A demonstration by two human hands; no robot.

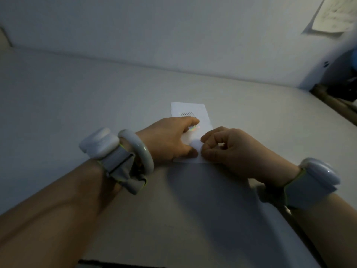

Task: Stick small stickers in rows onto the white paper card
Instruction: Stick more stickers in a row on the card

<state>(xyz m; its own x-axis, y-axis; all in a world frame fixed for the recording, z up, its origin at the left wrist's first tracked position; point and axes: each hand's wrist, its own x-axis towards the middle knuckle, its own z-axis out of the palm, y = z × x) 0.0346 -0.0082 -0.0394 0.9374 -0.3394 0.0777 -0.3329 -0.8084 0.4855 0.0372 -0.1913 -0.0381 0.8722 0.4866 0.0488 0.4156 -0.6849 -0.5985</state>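
Note:
A white paper card lies on the white table, with a short row of small dark stickers near its far end. My left hand rests flat on the card's left side, fingers spread over it, with a shiny rainbow-coloured sticker patch showing just under the fingertips. My right hand is curled at the card's near right corner, thumb and fingertips pinched together on the paper edge. Whether a sticker sits between those fingertips is too small to tell.
A wall rises behind the table. A sheet of paper hangs on it at the top right. Dark clutter sits past the table's right edge. Both wrists carry white bands, and the left has a pale bangle.

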